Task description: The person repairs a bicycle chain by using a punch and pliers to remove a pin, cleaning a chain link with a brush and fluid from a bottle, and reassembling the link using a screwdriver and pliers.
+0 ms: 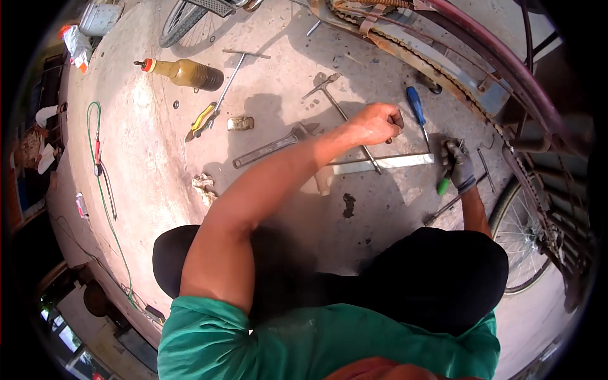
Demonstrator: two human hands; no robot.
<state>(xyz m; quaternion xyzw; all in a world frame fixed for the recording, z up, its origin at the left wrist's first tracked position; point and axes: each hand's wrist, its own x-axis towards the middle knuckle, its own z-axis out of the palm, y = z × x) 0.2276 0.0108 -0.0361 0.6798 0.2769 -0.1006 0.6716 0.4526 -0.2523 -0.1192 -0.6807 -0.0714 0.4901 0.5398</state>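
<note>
Rightward, past a blue-handled screwdriver (415, 106), the grey-gloved right hand (460, 164) clutches a green-handled tool (443, 186); bare left hand (378, 124), grip unclear.

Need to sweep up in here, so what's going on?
A person squats by a maroon-framed bicycle on the concrete floor. The gloved right hand grips a green-handled tool. The bare left hand, curled, is over a T-shaped tool; whether it touches it is unclear. Nearby lie a blue-handled screwdriver, an adjustable wrench and yellow-handled pliers.
</note>
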